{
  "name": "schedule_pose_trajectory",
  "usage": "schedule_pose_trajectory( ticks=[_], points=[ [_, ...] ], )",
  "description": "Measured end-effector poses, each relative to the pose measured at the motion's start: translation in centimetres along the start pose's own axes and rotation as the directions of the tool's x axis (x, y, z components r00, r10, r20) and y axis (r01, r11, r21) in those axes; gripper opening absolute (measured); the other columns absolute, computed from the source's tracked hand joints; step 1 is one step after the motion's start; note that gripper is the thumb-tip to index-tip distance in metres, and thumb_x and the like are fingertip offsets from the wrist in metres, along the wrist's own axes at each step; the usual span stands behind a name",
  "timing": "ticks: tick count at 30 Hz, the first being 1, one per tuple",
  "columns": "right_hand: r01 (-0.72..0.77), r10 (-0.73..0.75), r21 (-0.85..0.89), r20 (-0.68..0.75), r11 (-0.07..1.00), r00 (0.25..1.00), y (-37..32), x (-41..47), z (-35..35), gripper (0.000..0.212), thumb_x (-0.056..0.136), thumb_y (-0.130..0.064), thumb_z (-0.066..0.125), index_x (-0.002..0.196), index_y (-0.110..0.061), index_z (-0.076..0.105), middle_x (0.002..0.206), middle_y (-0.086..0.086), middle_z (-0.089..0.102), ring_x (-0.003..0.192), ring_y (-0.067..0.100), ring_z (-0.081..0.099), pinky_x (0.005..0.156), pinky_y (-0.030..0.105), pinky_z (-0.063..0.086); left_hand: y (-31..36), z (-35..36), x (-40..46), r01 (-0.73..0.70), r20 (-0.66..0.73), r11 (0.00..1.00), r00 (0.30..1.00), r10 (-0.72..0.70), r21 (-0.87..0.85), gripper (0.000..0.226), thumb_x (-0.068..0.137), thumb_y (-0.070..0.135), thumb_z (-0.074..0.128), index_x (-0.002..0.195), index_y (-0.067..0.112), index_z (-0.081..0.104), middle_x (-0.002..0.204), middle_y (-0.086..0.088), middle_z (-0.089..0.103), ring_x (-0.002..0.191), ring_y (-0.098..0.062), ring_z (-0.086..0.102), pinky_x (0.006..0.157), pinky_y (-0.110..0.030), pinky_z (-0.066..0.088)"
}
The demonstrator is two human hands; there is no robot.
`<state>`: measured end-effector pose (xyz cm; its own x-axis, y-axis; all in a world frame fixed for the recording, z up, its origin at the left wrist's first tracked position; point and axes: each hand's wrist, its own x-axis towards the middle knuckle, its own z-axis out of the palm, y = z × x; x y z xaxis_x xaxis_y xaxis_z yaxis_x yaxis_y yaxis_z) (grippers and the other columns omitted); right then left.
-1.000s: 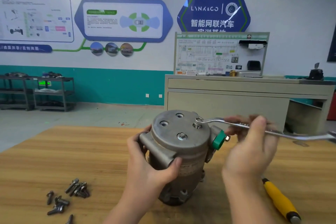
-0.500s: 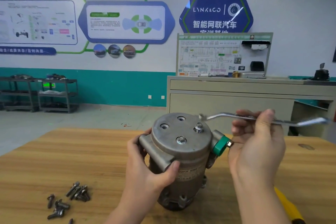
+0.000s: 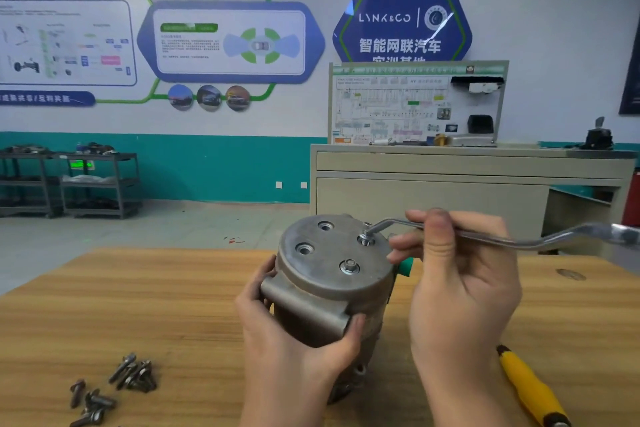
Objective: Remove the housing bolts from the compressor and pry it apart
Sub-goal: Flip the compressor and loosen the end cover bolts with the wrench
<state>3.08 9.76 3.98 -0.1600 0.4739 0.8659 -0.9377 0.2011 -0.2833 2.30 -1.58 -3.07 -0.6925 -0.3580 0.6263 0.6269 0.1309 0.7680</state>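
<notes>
On the wooden surface (image 3: pixel 138 305) the left hand (image 3: pixel 287 333) clasps the compressor (image 3: pixel 332 288) upright while the right hand (image 3: pixel 457 291) pinches a wrench (image 3: pixel 485 234) seated on one bolt (image 3: pixel 366 236) just beyond its fingers; two holes are empty, another bolt (image 3: pixel 349 266) remains, prying still ahead.

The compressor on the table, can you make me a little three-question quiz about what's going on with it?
1. True or false: the left hand grips the compressor.
2. How many bolts still sit in the compressor's top plate? A) none B) two C) four
3. Fill in: the right hand holds a ____ whose end sits on the raised bolt.

Key: 1. True. 2. B: the raised bolt and the seated bolt; two holes are empty. 3. Wrench.
</notes>
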Motion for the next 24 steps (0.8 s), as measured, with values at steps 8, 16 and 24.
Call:
schedule_pose_trajectory(
  ticks=[8,16,24],
  points=[
    [0.333,-0.254,-0.242,0.304,0.911,0.918,0.4,-2.0,0.6,0.004,0.082,-0.009,0.075,0.085,-0.009,0.074,0.086,0.001,0.066,0.078,0.014,0.064,0.070,0.025,0.052,-0.1,-0.2,0.1,-0.067,-0.012,0.998,0.998,0.067,0.023,0.106,0.027,0.031,0.093,0.118,0.029,0.037,0.116,0.012,0.051,0.105,0.016,0.053,0.079,0.001,0.040],
    [0.212,-0.199,-0.251,0.079,0.944,0.977,0.8,-3.0,0.8,0.034,0.101,-0.031,0.047,0.075,-0.014,0.061,0.075,-0.001,0.061,0.071,0.016,0.059,0.065,0.029,0.046,-0.9,-1.0,0.7,-0.003,0.004,0.999,1.000,0.004,-0.054,0.091,0.036,0.052,0.087,0.113,0.048,0.040,0.124,0.012,0.054,0.114,0.002,0.056,0.097,-0.040,0.051],
    [-0.738,0.737,0.413,0.201,0.533,0.645,1.6,4.0,-3.8,0.008,0.087,-0.023,0.053,0.088,-0.015,0.056,0.066,0.004,0.068,0.048,0.008,0.056,0.045,0.016,0.047,-0.4,-3.1,2.6,0.010,0.233,0.995,0.972,0.012,-0.094,0.075,0.047,0.046,0.079,0.113,0.036,0.045,0.109,0.018,0.062,0.108,0.001,0.059,0.084,-0.012,0.048]
  ],
)
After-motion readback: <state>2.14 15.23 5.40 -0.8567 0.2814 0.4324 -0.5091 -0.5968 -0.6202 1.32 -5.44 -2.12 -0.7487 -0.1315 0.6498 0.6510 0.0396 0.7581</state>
